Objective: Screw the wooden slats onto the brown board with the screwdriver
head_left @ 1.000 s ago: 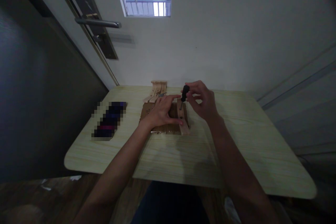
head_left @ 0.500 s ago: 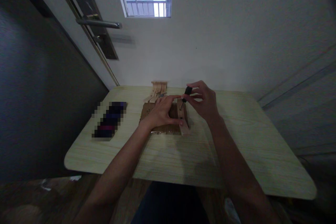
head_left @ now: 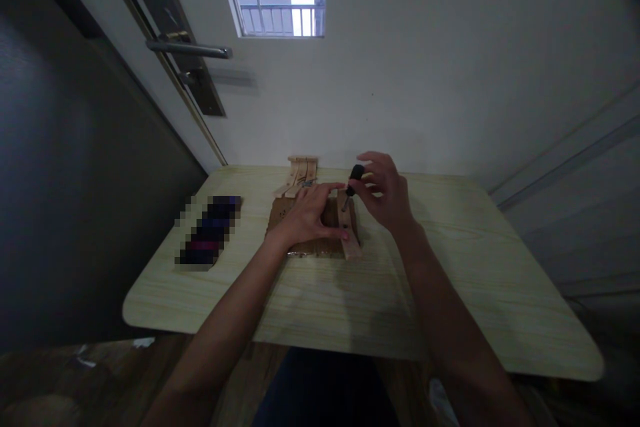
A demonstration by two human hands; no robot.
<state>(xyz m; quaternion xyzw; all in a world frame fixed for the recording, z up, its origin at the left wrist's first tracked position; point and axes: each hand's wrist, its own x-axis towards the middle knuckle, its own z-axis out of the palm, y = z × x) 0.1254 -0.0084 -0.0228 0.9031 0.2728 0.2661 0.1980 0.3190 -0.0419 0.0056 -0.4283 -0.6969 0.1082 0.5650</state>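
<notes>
1. Gripping the screwdriver (head_left: 357, 175) by its black handle, the right hand (head_left: 384, 192) has its thumb and fingers closed on it, with the shaft slanting down to the left.
2. The screwdriver's tip meets the upper face of a wooden strip (head_left: 352, 249); whether it sits in a screw or a hole is too small to tell.
3. The strip lies along the right side of the cardboard (head_left: 331, 215), its near end jutting past the edge.
4. The left hand (head_left: 306, 219) is spread over the cardboard, thumb and forefinger wide apart, both reaching the strip.
5. Behind the cardboard lie more strips (head_left: 303, 167), with screws (head_left: 309, 182) on them.
6. All rest on the table (head_left: 475, 267).
</notes>
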